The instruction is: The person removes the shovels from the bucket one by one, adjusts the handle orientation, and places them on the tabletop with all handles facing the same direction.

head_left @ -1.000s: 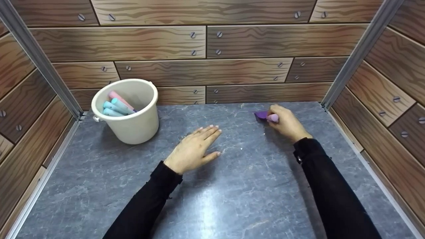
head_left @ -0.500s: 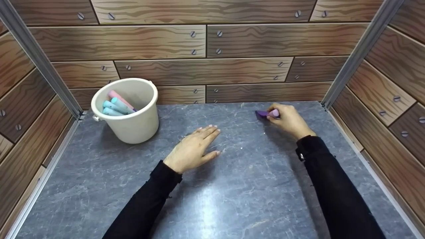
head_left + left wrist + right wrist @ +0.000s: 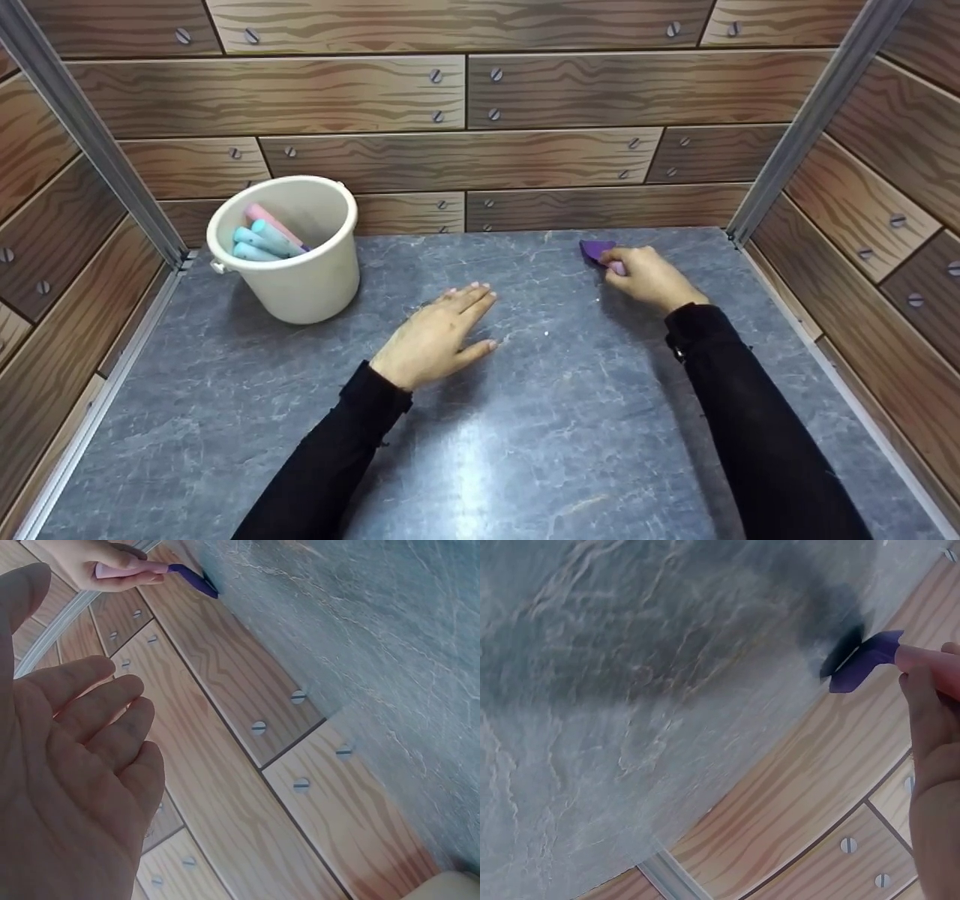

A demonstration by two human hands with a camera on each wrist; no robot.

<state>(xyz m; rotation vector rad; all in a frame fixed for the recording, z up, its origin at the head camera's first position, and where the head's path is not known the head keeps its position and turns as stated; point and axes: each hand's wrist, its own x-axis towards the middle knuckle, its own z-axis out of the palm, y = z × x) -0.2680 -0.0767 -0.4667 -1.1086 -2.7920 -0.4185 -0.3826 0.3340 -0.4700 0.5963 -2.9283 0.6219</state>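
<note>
My right hand (image 3: 649, 279) grips the pale pink handle of a small scraper with a purple, fan-shaped blade (image 3: 596, 250), near the back right of the tabletop. In the right wrist view the purple blade (image 3: 864, 664) is held low over the grey surface, close to its own shadow; exact contact cannot be told. My left hand (image 3: 435, 339) is palm down over the middle of the table with fingers stretched and thumb apart. The left wrist view shows its bare palm (image 3: 67, 765), holding nothing.
A cream bucket (image 3: 304, 289) stands at the back left, with several turquoise handles (image 3: 259, 241) and a pink one (image 3: 268, 221) inside. Wood-patterned panels (image 3: 555, 90) wall in the grey tabletop (image 3: 540, 435) at the back and sides. Tiny white crumbs (image 3: 546, 334) lie mid-table.
The right hand has turned the scraper, so its blade now points more toward the back wall and shows its face more. The left hand stays in place.
</note>
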